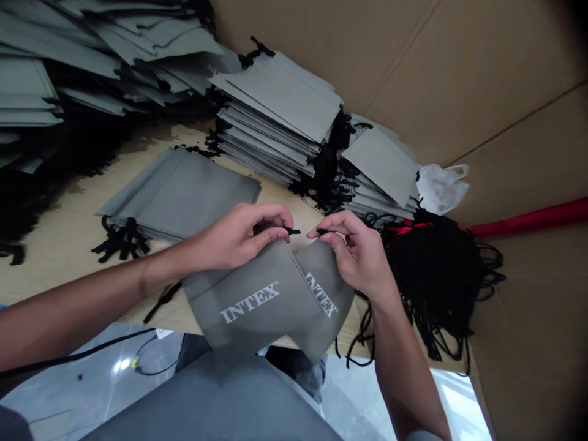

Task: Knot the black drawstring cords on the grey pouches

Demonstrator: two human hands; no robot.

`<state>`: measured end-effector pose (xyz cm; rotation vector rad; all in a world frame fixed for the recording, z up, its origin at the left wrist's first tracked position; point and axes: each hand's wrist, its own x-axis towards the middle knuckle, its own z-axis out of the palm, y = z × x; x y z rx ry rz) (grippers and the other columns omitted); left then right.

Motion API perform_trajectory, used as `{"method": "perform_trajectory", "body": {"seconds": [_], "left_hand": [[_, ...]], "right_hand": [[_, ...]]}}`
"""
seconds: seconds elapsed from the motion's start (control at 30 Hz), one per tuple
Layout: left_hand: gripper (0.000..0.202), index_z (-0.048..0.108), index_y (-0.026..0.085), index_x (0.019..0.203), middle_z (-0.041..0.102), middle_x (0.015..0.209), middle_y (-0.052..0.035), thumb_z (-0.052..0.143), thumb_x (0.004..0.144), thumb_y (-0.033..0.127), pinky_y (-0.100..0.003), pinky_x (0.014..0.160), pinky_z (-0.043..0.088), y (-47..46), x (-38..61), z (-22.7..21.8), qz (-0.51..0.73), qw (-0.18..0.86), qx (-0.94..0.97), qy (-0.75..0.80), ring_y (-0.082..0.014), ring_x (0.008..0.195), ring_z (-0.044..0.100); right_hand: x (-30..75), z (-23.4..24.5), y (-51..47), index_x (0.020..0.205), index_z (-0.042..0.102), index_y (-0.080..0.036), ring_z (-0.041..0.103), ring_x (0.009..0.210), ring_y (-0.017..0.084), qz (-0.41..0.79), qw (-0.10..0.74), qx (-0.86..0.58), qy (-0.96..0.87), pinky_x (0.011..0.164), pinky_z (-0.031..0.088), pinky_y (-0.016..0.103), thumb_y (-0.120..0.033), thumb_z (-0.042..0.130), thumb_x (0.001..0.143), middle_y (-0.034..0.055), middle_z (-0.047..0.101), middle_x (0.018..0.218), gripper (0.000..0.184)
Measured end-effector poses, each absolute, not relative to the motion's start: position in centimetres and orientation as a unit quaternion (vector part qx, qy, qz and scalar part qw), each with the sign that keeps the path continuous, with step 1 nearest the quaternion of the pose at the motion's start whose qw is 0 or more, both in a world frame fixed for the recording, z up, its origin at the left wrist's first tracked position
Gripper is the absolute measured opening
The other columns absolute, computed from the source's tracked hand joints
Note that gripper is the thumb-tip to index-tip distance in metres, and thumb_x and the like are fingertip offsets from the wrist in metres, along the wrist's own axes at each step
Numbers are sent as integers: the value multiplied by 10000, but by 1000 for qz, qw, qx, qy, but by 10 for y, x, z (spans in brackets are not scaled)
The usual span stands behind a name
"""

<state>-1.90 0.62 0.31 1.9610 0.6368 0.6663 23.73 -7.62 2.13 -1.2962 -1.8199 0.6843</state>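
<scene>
From the head camera, a grey INTEX drawstring pouch (pixel 271 300) hangs over the near edge of the worktop (pixel 55 245). The left hand (pixel 239 236) pinches a black cord tip (pixel 294 231) at its mouth; the right hand (pixel 358 251) pinches the other cord end (pixel 321 231). This looks like cord threading; the next move calls for steady pulling. Finished pouches (pixel 275 116) are stacked behind.

A left hand (pixel 239 236) and a right hand (pixel 356 254) pinch the top edge of a grey fabric pouch (pixel 271 300) printed "INTEX", each fingertip gripping a black cord end (pixel 292 231). Behind, on a wooden surface (pixel 59 239), lie stacks of grey pouches (pixel 275 116). A tangle of black cords (pixel 436 269) sits to the right, against cardboard walls (pixel 459 67).
</scene>
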Motion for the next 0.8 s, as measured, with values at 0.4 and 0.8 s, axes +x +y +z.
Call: {"method": "perform_trajectory", "body": {"seconds": [0.4,0.8], "left_hand": [[209,818,173,1063,835,938,-35,708,996,338,-220,681,533,5,-18,10,288,484,777,282,-154,821,742],[187,815,184,1065,841,975,-27,666,1036,294,-240,747,532,3,-19,7,289,437,820,232,-139,818,741]], "right_hand": [[223,14,-81,962,588,-273,765,834,190,188,384,-502,-752,788,599,341,-190,718,1006,-4,773,911,161],[220,16,-82,943,595,-249,696,838,150,166,359,-457,-797,784,573,292,-56,613,1007,-7,706,889,204]]}}
